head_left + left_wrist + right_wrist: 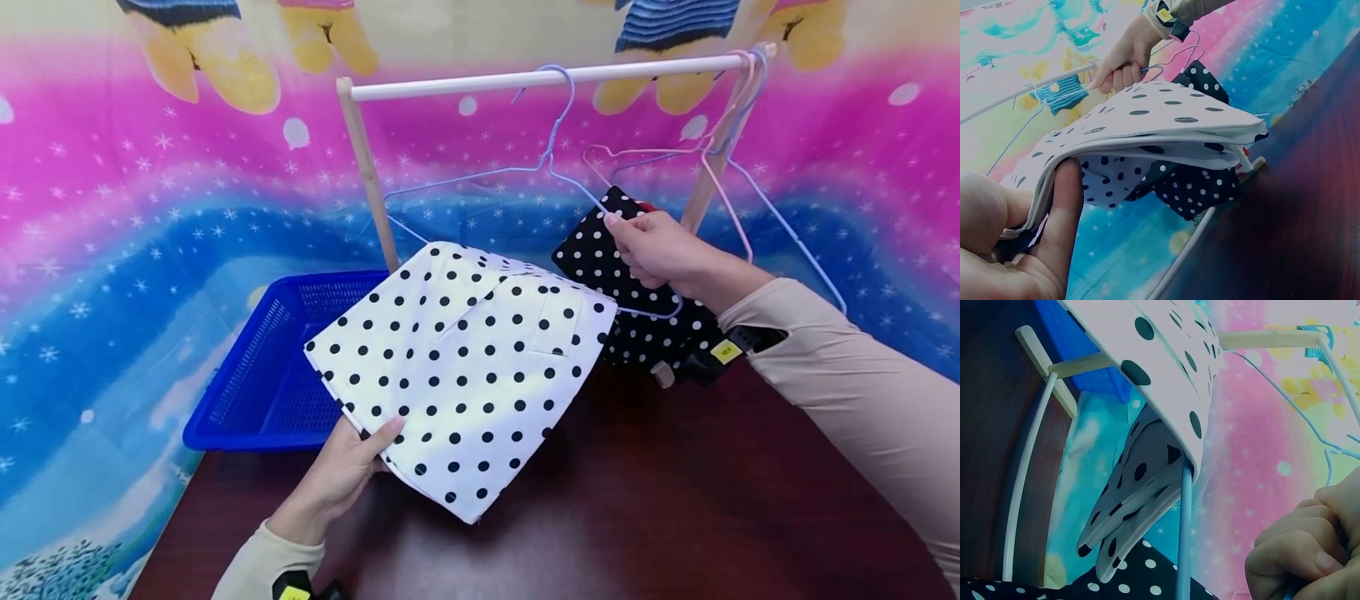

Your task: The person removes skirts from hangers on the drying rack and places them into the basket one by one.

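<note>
A folded white garment with black polka dots (457,358) is draped over the lower bar of a blue wire hanger (480,173), whose hook sits over the rack's white rail (465,85). My left hand (341,475) pinches the garment's lower left edge, thumb on top; in the left wrist view, its stacked layers (1147,140) lie between thumb and fingers. On the other side, my right hand (660,254) grips the hanger's right shoulder. Behind that hand is a black cloth with white dots (592,246), partly hidden by the hand and the white garment.
A blue plastic basket (225,417) stands at the left on the dark wooden table (637,500). At the rack's right end hang a pink hanger (723,179) and another blue hanger (795,237). A colourful printed backdrop (225,167) is close behind the rack.
</note>
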Action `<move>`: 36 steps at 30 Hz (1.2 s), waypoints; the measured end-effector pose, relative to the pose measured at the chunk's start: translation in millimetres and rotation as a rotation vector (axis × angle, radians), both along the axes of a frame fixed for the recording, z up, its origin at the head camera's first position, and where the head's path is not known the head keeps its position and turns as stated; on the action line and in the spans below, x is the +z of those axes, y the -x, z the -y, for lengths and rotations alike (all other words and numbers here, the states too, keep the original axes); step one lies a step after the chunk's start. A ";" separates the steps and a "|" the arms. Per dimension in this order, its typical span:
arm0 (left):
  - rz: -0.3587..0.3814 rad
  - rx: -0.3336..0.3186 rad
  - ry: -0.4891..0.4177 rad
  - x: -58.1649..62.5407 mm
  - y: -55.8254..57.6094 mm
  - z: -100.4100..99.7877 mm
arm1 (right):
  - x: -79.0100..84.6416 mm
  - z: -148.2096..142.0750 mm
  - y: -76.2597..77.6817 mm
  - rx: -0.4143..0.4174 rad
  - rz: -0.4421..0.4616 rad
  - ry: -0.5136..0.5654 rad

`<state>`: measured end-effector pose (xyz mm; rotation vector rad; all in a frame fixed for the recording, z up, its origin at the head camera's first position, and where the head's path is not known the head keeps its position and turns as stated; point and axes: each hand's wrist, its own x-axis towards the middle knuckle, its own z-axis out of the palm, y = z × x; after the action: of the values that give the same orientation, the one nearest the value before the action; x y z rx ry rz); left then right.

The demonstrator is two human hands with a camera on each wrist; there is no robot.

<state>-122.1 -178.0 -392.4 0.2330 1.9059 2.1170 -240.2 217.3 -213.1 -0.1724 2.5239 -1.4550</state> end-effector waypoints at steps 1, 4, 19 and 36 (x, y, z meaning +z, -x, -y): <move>0.003 0.002 0.002 -0.4 -0.2 0.3 | 0.0 -0.2 0.0 0.001 -0.001 0.000; 0.007 0.003 0.006 -1.5 -0.5 0.5 | 0.2 -0.3 -0.1 0.005 0.001 0.003; -0.002 0.020 -0.008 -4.4 -3.8 -0.4 | -2.0 -0.1 -0.1 -0.015 -0.002 0.026; 0.021 0.038 -0.005 -8.6 -10.4 2.6 | -3.5 1.1 -0.1 -0.016 -0.001 0.031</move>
<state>-111.7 -180.5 -401.0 0.1766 1.9081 2.1396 -240.1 216.2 -216.5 -0.1584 2.5103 -1.5010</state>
